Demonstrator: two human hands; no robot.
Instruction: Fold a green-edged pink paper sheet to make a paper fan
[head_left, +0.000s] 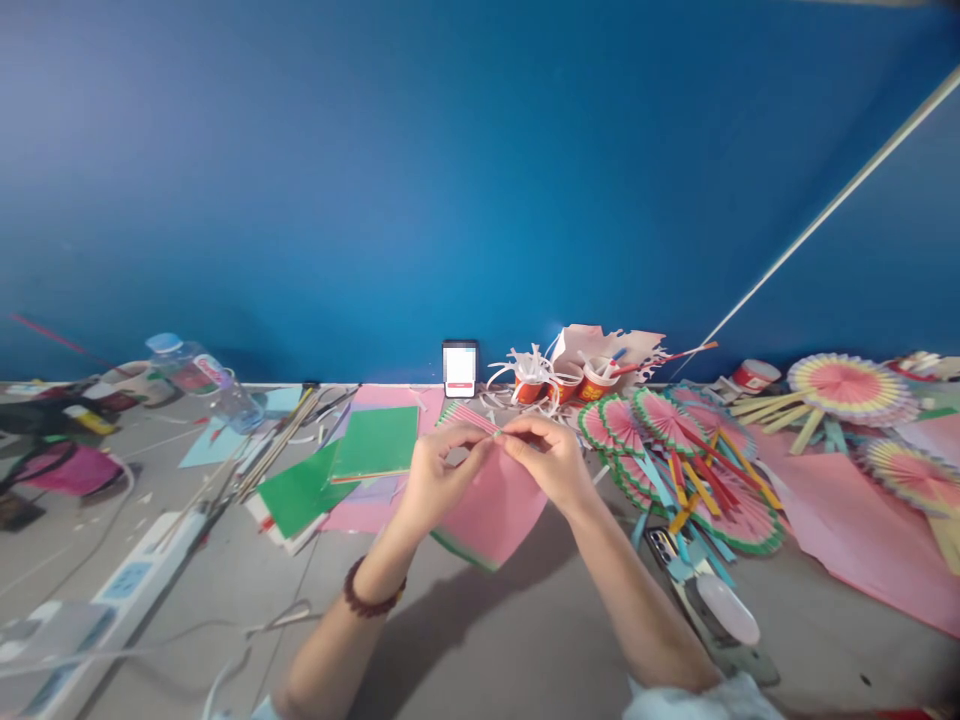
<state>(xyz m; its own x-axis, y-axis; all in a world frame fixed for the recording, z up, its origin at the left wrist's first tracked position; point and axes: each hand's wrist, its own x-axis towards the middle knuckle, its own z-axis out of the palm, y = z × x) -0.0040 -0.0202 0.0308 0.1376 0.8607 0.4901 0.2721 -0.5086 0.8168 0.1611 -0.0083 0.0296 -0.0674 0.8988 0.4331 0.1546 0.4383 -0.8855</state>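
A pink sheet of paper [495, 505] with a green strip along its lower edge hangs between my hands, above the table. Its top part is folded into narrow pleats with pink and green stripes. My left hand [448, 468] pinches the pleated edge between thumb and fingers. Close beside it, my right hand [546, 455] pinches the same edge, and the fingertips of both hands nearly meet. The fingers cover part of the pleats. Behind my left hand lie green sheets [375, 440] on pink paper.
Finished pleated paper fans [667, 425] with coloured sticks lie at right, near a white computer mouse [727, 608]. A phone [460, 368] leans on the blue wall beside paper cups [598, 383]. At left are a plastic bottle [202, 370], wooden sticks [281, 440] and a power strip [127, 590].
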